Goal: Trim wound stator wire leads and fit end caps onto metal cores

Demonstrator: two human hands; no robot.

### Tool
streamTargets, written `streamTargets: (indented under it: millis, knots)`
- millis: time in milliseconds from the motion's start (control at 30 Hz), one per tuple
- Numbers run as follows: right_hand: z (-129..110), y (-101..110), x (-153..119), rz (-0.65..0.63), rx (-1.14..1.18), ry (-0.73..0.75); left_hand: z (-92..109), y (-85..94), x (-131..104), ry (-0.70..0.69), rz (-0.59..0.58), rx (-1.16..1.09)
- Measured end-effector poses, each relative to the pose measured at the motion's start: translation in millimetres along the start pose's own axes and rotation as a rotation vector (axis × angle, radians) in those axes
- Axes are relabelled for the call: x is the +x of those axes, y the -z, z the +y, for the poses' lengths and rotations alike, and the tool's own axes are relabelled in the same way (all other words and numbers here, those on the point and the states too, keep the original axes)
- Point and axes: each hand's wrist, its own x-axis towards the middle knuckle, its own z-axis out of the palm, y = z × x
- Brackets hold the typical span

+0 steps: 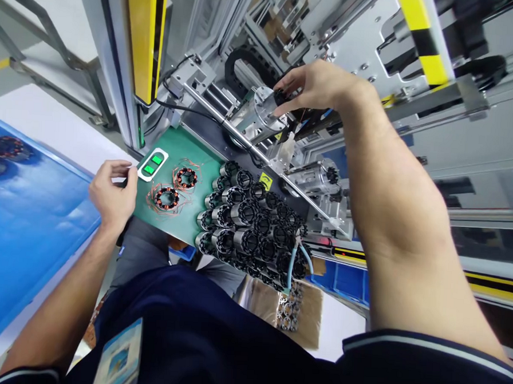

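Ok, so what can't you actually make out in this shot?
- Head view: the dark part at the right hand is mostly covered by its fingers; the grip on it is unclear.
- Left hand: curled, palm turned away, so anything pinched in it is hidden.
- Wound stators in the blue tray: cut off by the left edge.
- Yellow label behind the stacked stator cores: too small to read.
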Motion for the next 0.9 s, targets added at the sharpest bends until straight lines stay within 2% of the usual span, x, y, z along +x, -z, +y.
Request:
streamTargets:
  millis: [133, 367, 633, 767, 900]
  knots:
    - [1, 2, 1, -0.020, -0.006, 0.014, -5, -3.5, 0, -0.010, 0.040, 0.064]
    - [7, 9, 6, -0.093, 0.049, 0.014, -8, -1.5, 2, -0.080, 0.017, 0.093]
    - [-1, -1, -1, -0.009, -0.015, 0.032, -9, -2.5, 1, -0.105, 0.023, 0.088]
    - [-3, 0, 3, -0.048, -0.060, 0.022, -9, -1.7, 1, -0.103, 0.018, 0.097]
    - [-15, 9, -2, -0.092, -0.138, -0.026, -8, -0.9, 1, -0.101, 0.010, 0.108]
